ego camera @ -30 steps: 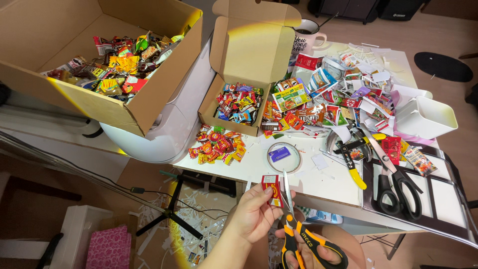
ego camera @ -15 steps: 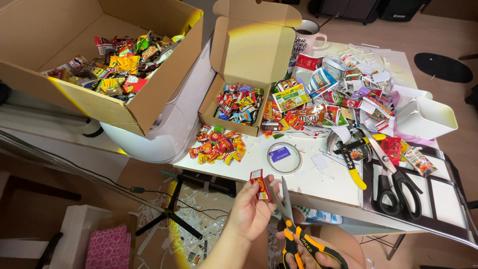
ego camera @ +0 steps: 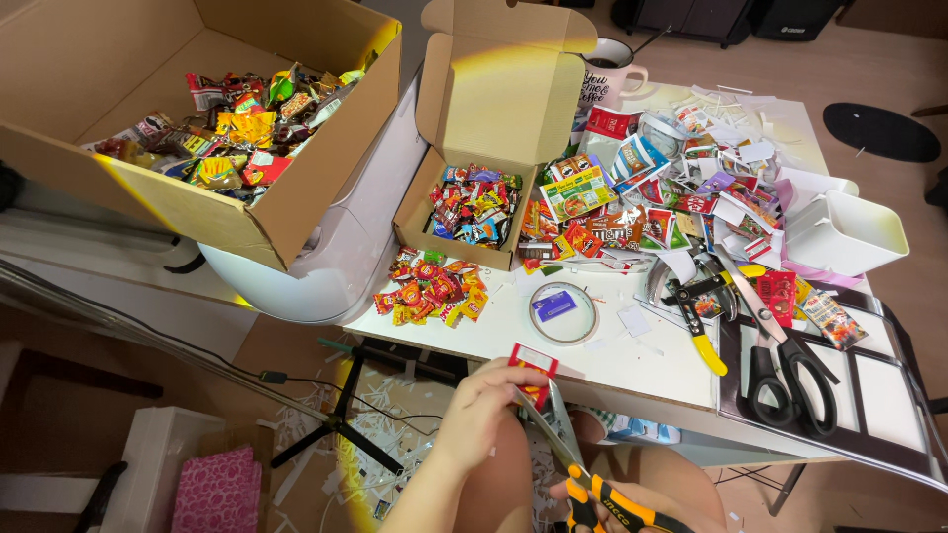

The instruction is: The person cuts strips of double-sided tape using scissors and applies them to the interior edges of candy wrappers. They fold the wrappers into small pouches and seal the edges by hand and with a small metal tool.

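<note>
- Our left hand (ego camera: 484, 410) pinches small red printed paper packet (ego camera: 533, 363), fingers clamped on its lower edge.
- Orange-handled steel scissors (ego camera: 558, 439) in right hand (ego camera: 583, 494), fingers thru loops; blades point up-left, meeting packet from below-right.

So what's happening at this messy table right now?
A person's left hand holds a small red packet at the table's near edge, while the right hand works orange-handled scissors with blades at the packet. Two cardboard boxes of candy packets, a tape roll and black scissors lie beyond.
</note>
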